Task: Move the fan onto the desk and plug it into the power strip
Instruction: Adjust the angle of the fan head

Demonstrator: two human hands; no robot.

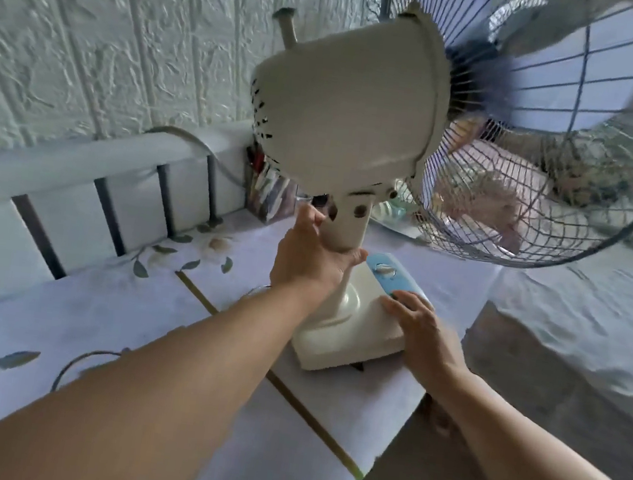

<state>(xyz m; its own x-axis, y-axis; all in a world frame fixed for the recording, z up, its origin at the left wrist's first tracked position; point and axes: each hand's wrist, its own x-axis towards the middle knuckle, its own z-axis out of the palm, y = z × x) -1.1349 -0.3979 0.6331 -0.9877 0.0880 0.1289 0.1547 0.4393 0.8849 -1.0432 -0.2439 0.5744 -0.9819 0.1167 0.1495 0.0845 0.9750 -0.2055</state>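
Observation:
A cream table fan [346, 123] with a wire cage and pale blue blades stands on the desk [76, 313], which wears a white flowered cloth. Its square base [351, 329] with a blue control panel sits near the desk's right edge. My left hand [312, 259] is wrapped around the fan's neck just under the motor housing. My right hand [419, 330] grips the right side of the base, fingers over the blue panel. A thin cord [77, 363] loops on the cloth near my left forearm. No power strip shows.
A white rail with dark bars [84, 185] runs along the desk's back edge under a textured white wall. A holder stuffed with small items [268, 193] stands behind the fan. A cloth-covered bed [576, 334] lies to the right, across a narrow gap.

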